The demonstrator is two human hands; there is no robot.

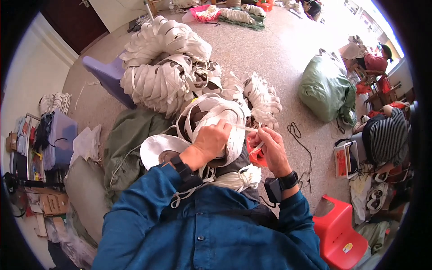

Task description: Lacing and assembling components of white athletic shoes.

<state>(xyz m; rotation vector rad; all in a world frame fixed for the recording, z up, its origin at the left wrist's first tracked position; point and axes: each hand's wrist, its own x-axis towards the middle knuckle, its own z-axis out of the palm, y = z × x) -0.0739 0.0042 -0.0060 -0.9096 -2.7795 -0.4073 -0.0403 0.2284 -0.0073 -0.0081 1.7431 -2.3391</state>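
Your right hand (273, 150) is pinching a narrow white strap (245, 128), stretched sideways toward your left hand (210, 138), whose curled grip I can't confirm. The white layered bundle (227, 110) sits just beyond, left hand nearer.

Light from upper right bleaches the floor (288, 54); fisheye edges curve into black
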